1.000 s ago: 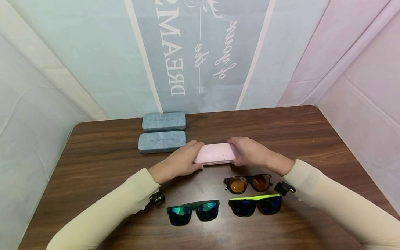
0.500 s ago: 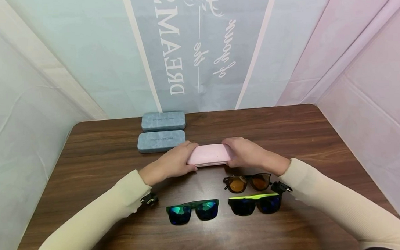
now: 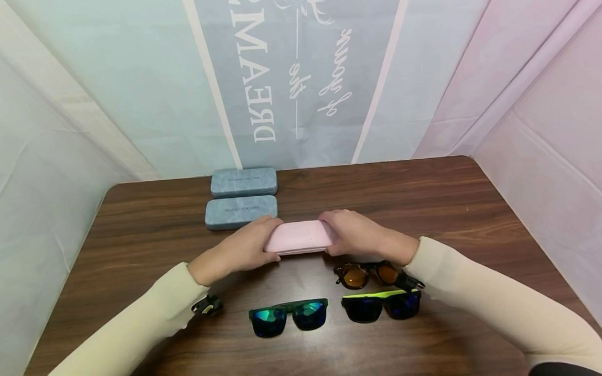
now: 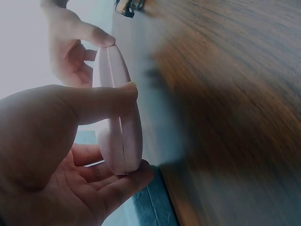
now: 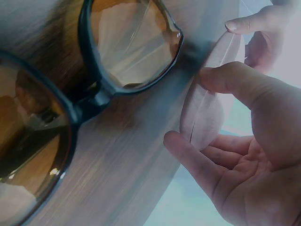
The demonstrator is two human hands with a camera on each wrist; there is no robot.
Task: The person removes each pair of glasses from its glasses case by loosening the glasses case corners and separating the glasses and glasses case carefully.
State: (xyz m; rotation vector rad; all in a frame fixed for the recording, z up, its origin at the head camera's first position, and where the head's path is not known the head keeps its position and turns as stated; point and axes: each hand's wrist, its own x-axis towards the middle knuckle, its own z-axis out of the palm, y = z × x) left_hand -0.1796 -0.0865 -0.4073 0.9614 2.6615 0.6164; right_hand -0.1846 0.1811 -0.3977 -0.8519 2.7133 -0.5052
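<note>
A closed pink glasses case [image 3: 300,237] lies lengthwise between both hands over the middle of the table. My left hand [image 3: 244,246] grips its left end, with the thumb on the near long side and the fingers around the end and far side. The right hand [image 3: 358,234] holds the opposite end the same way. In the left wrist view the seam of the case [image 4: 120,136] runs unbroken past the thumb. Whether the case touches the tabletop is hard to tell. Sunglasses with amber lenses [image 3: 355,276] lie just in front of the right hand, partly covered by the wrist camera.
Two blue-grey glasses cases [image 3: 243,182] sit one behind the other at the back left; the left fingers are close to the nearer case [image 3: 241,211]. Green-framed mirrored sunglasses [image 3: 289,318] and black sunglasses with a yellow-green top [image 3: 381,307] lie toward the front. Cloth walls surround the table [image 3: 133,232].
Both hands have moved left and slightly nearer, carrying or sliding the pink glasses case along. The sunglasses and the blue-grey cases stay in place.
</note>
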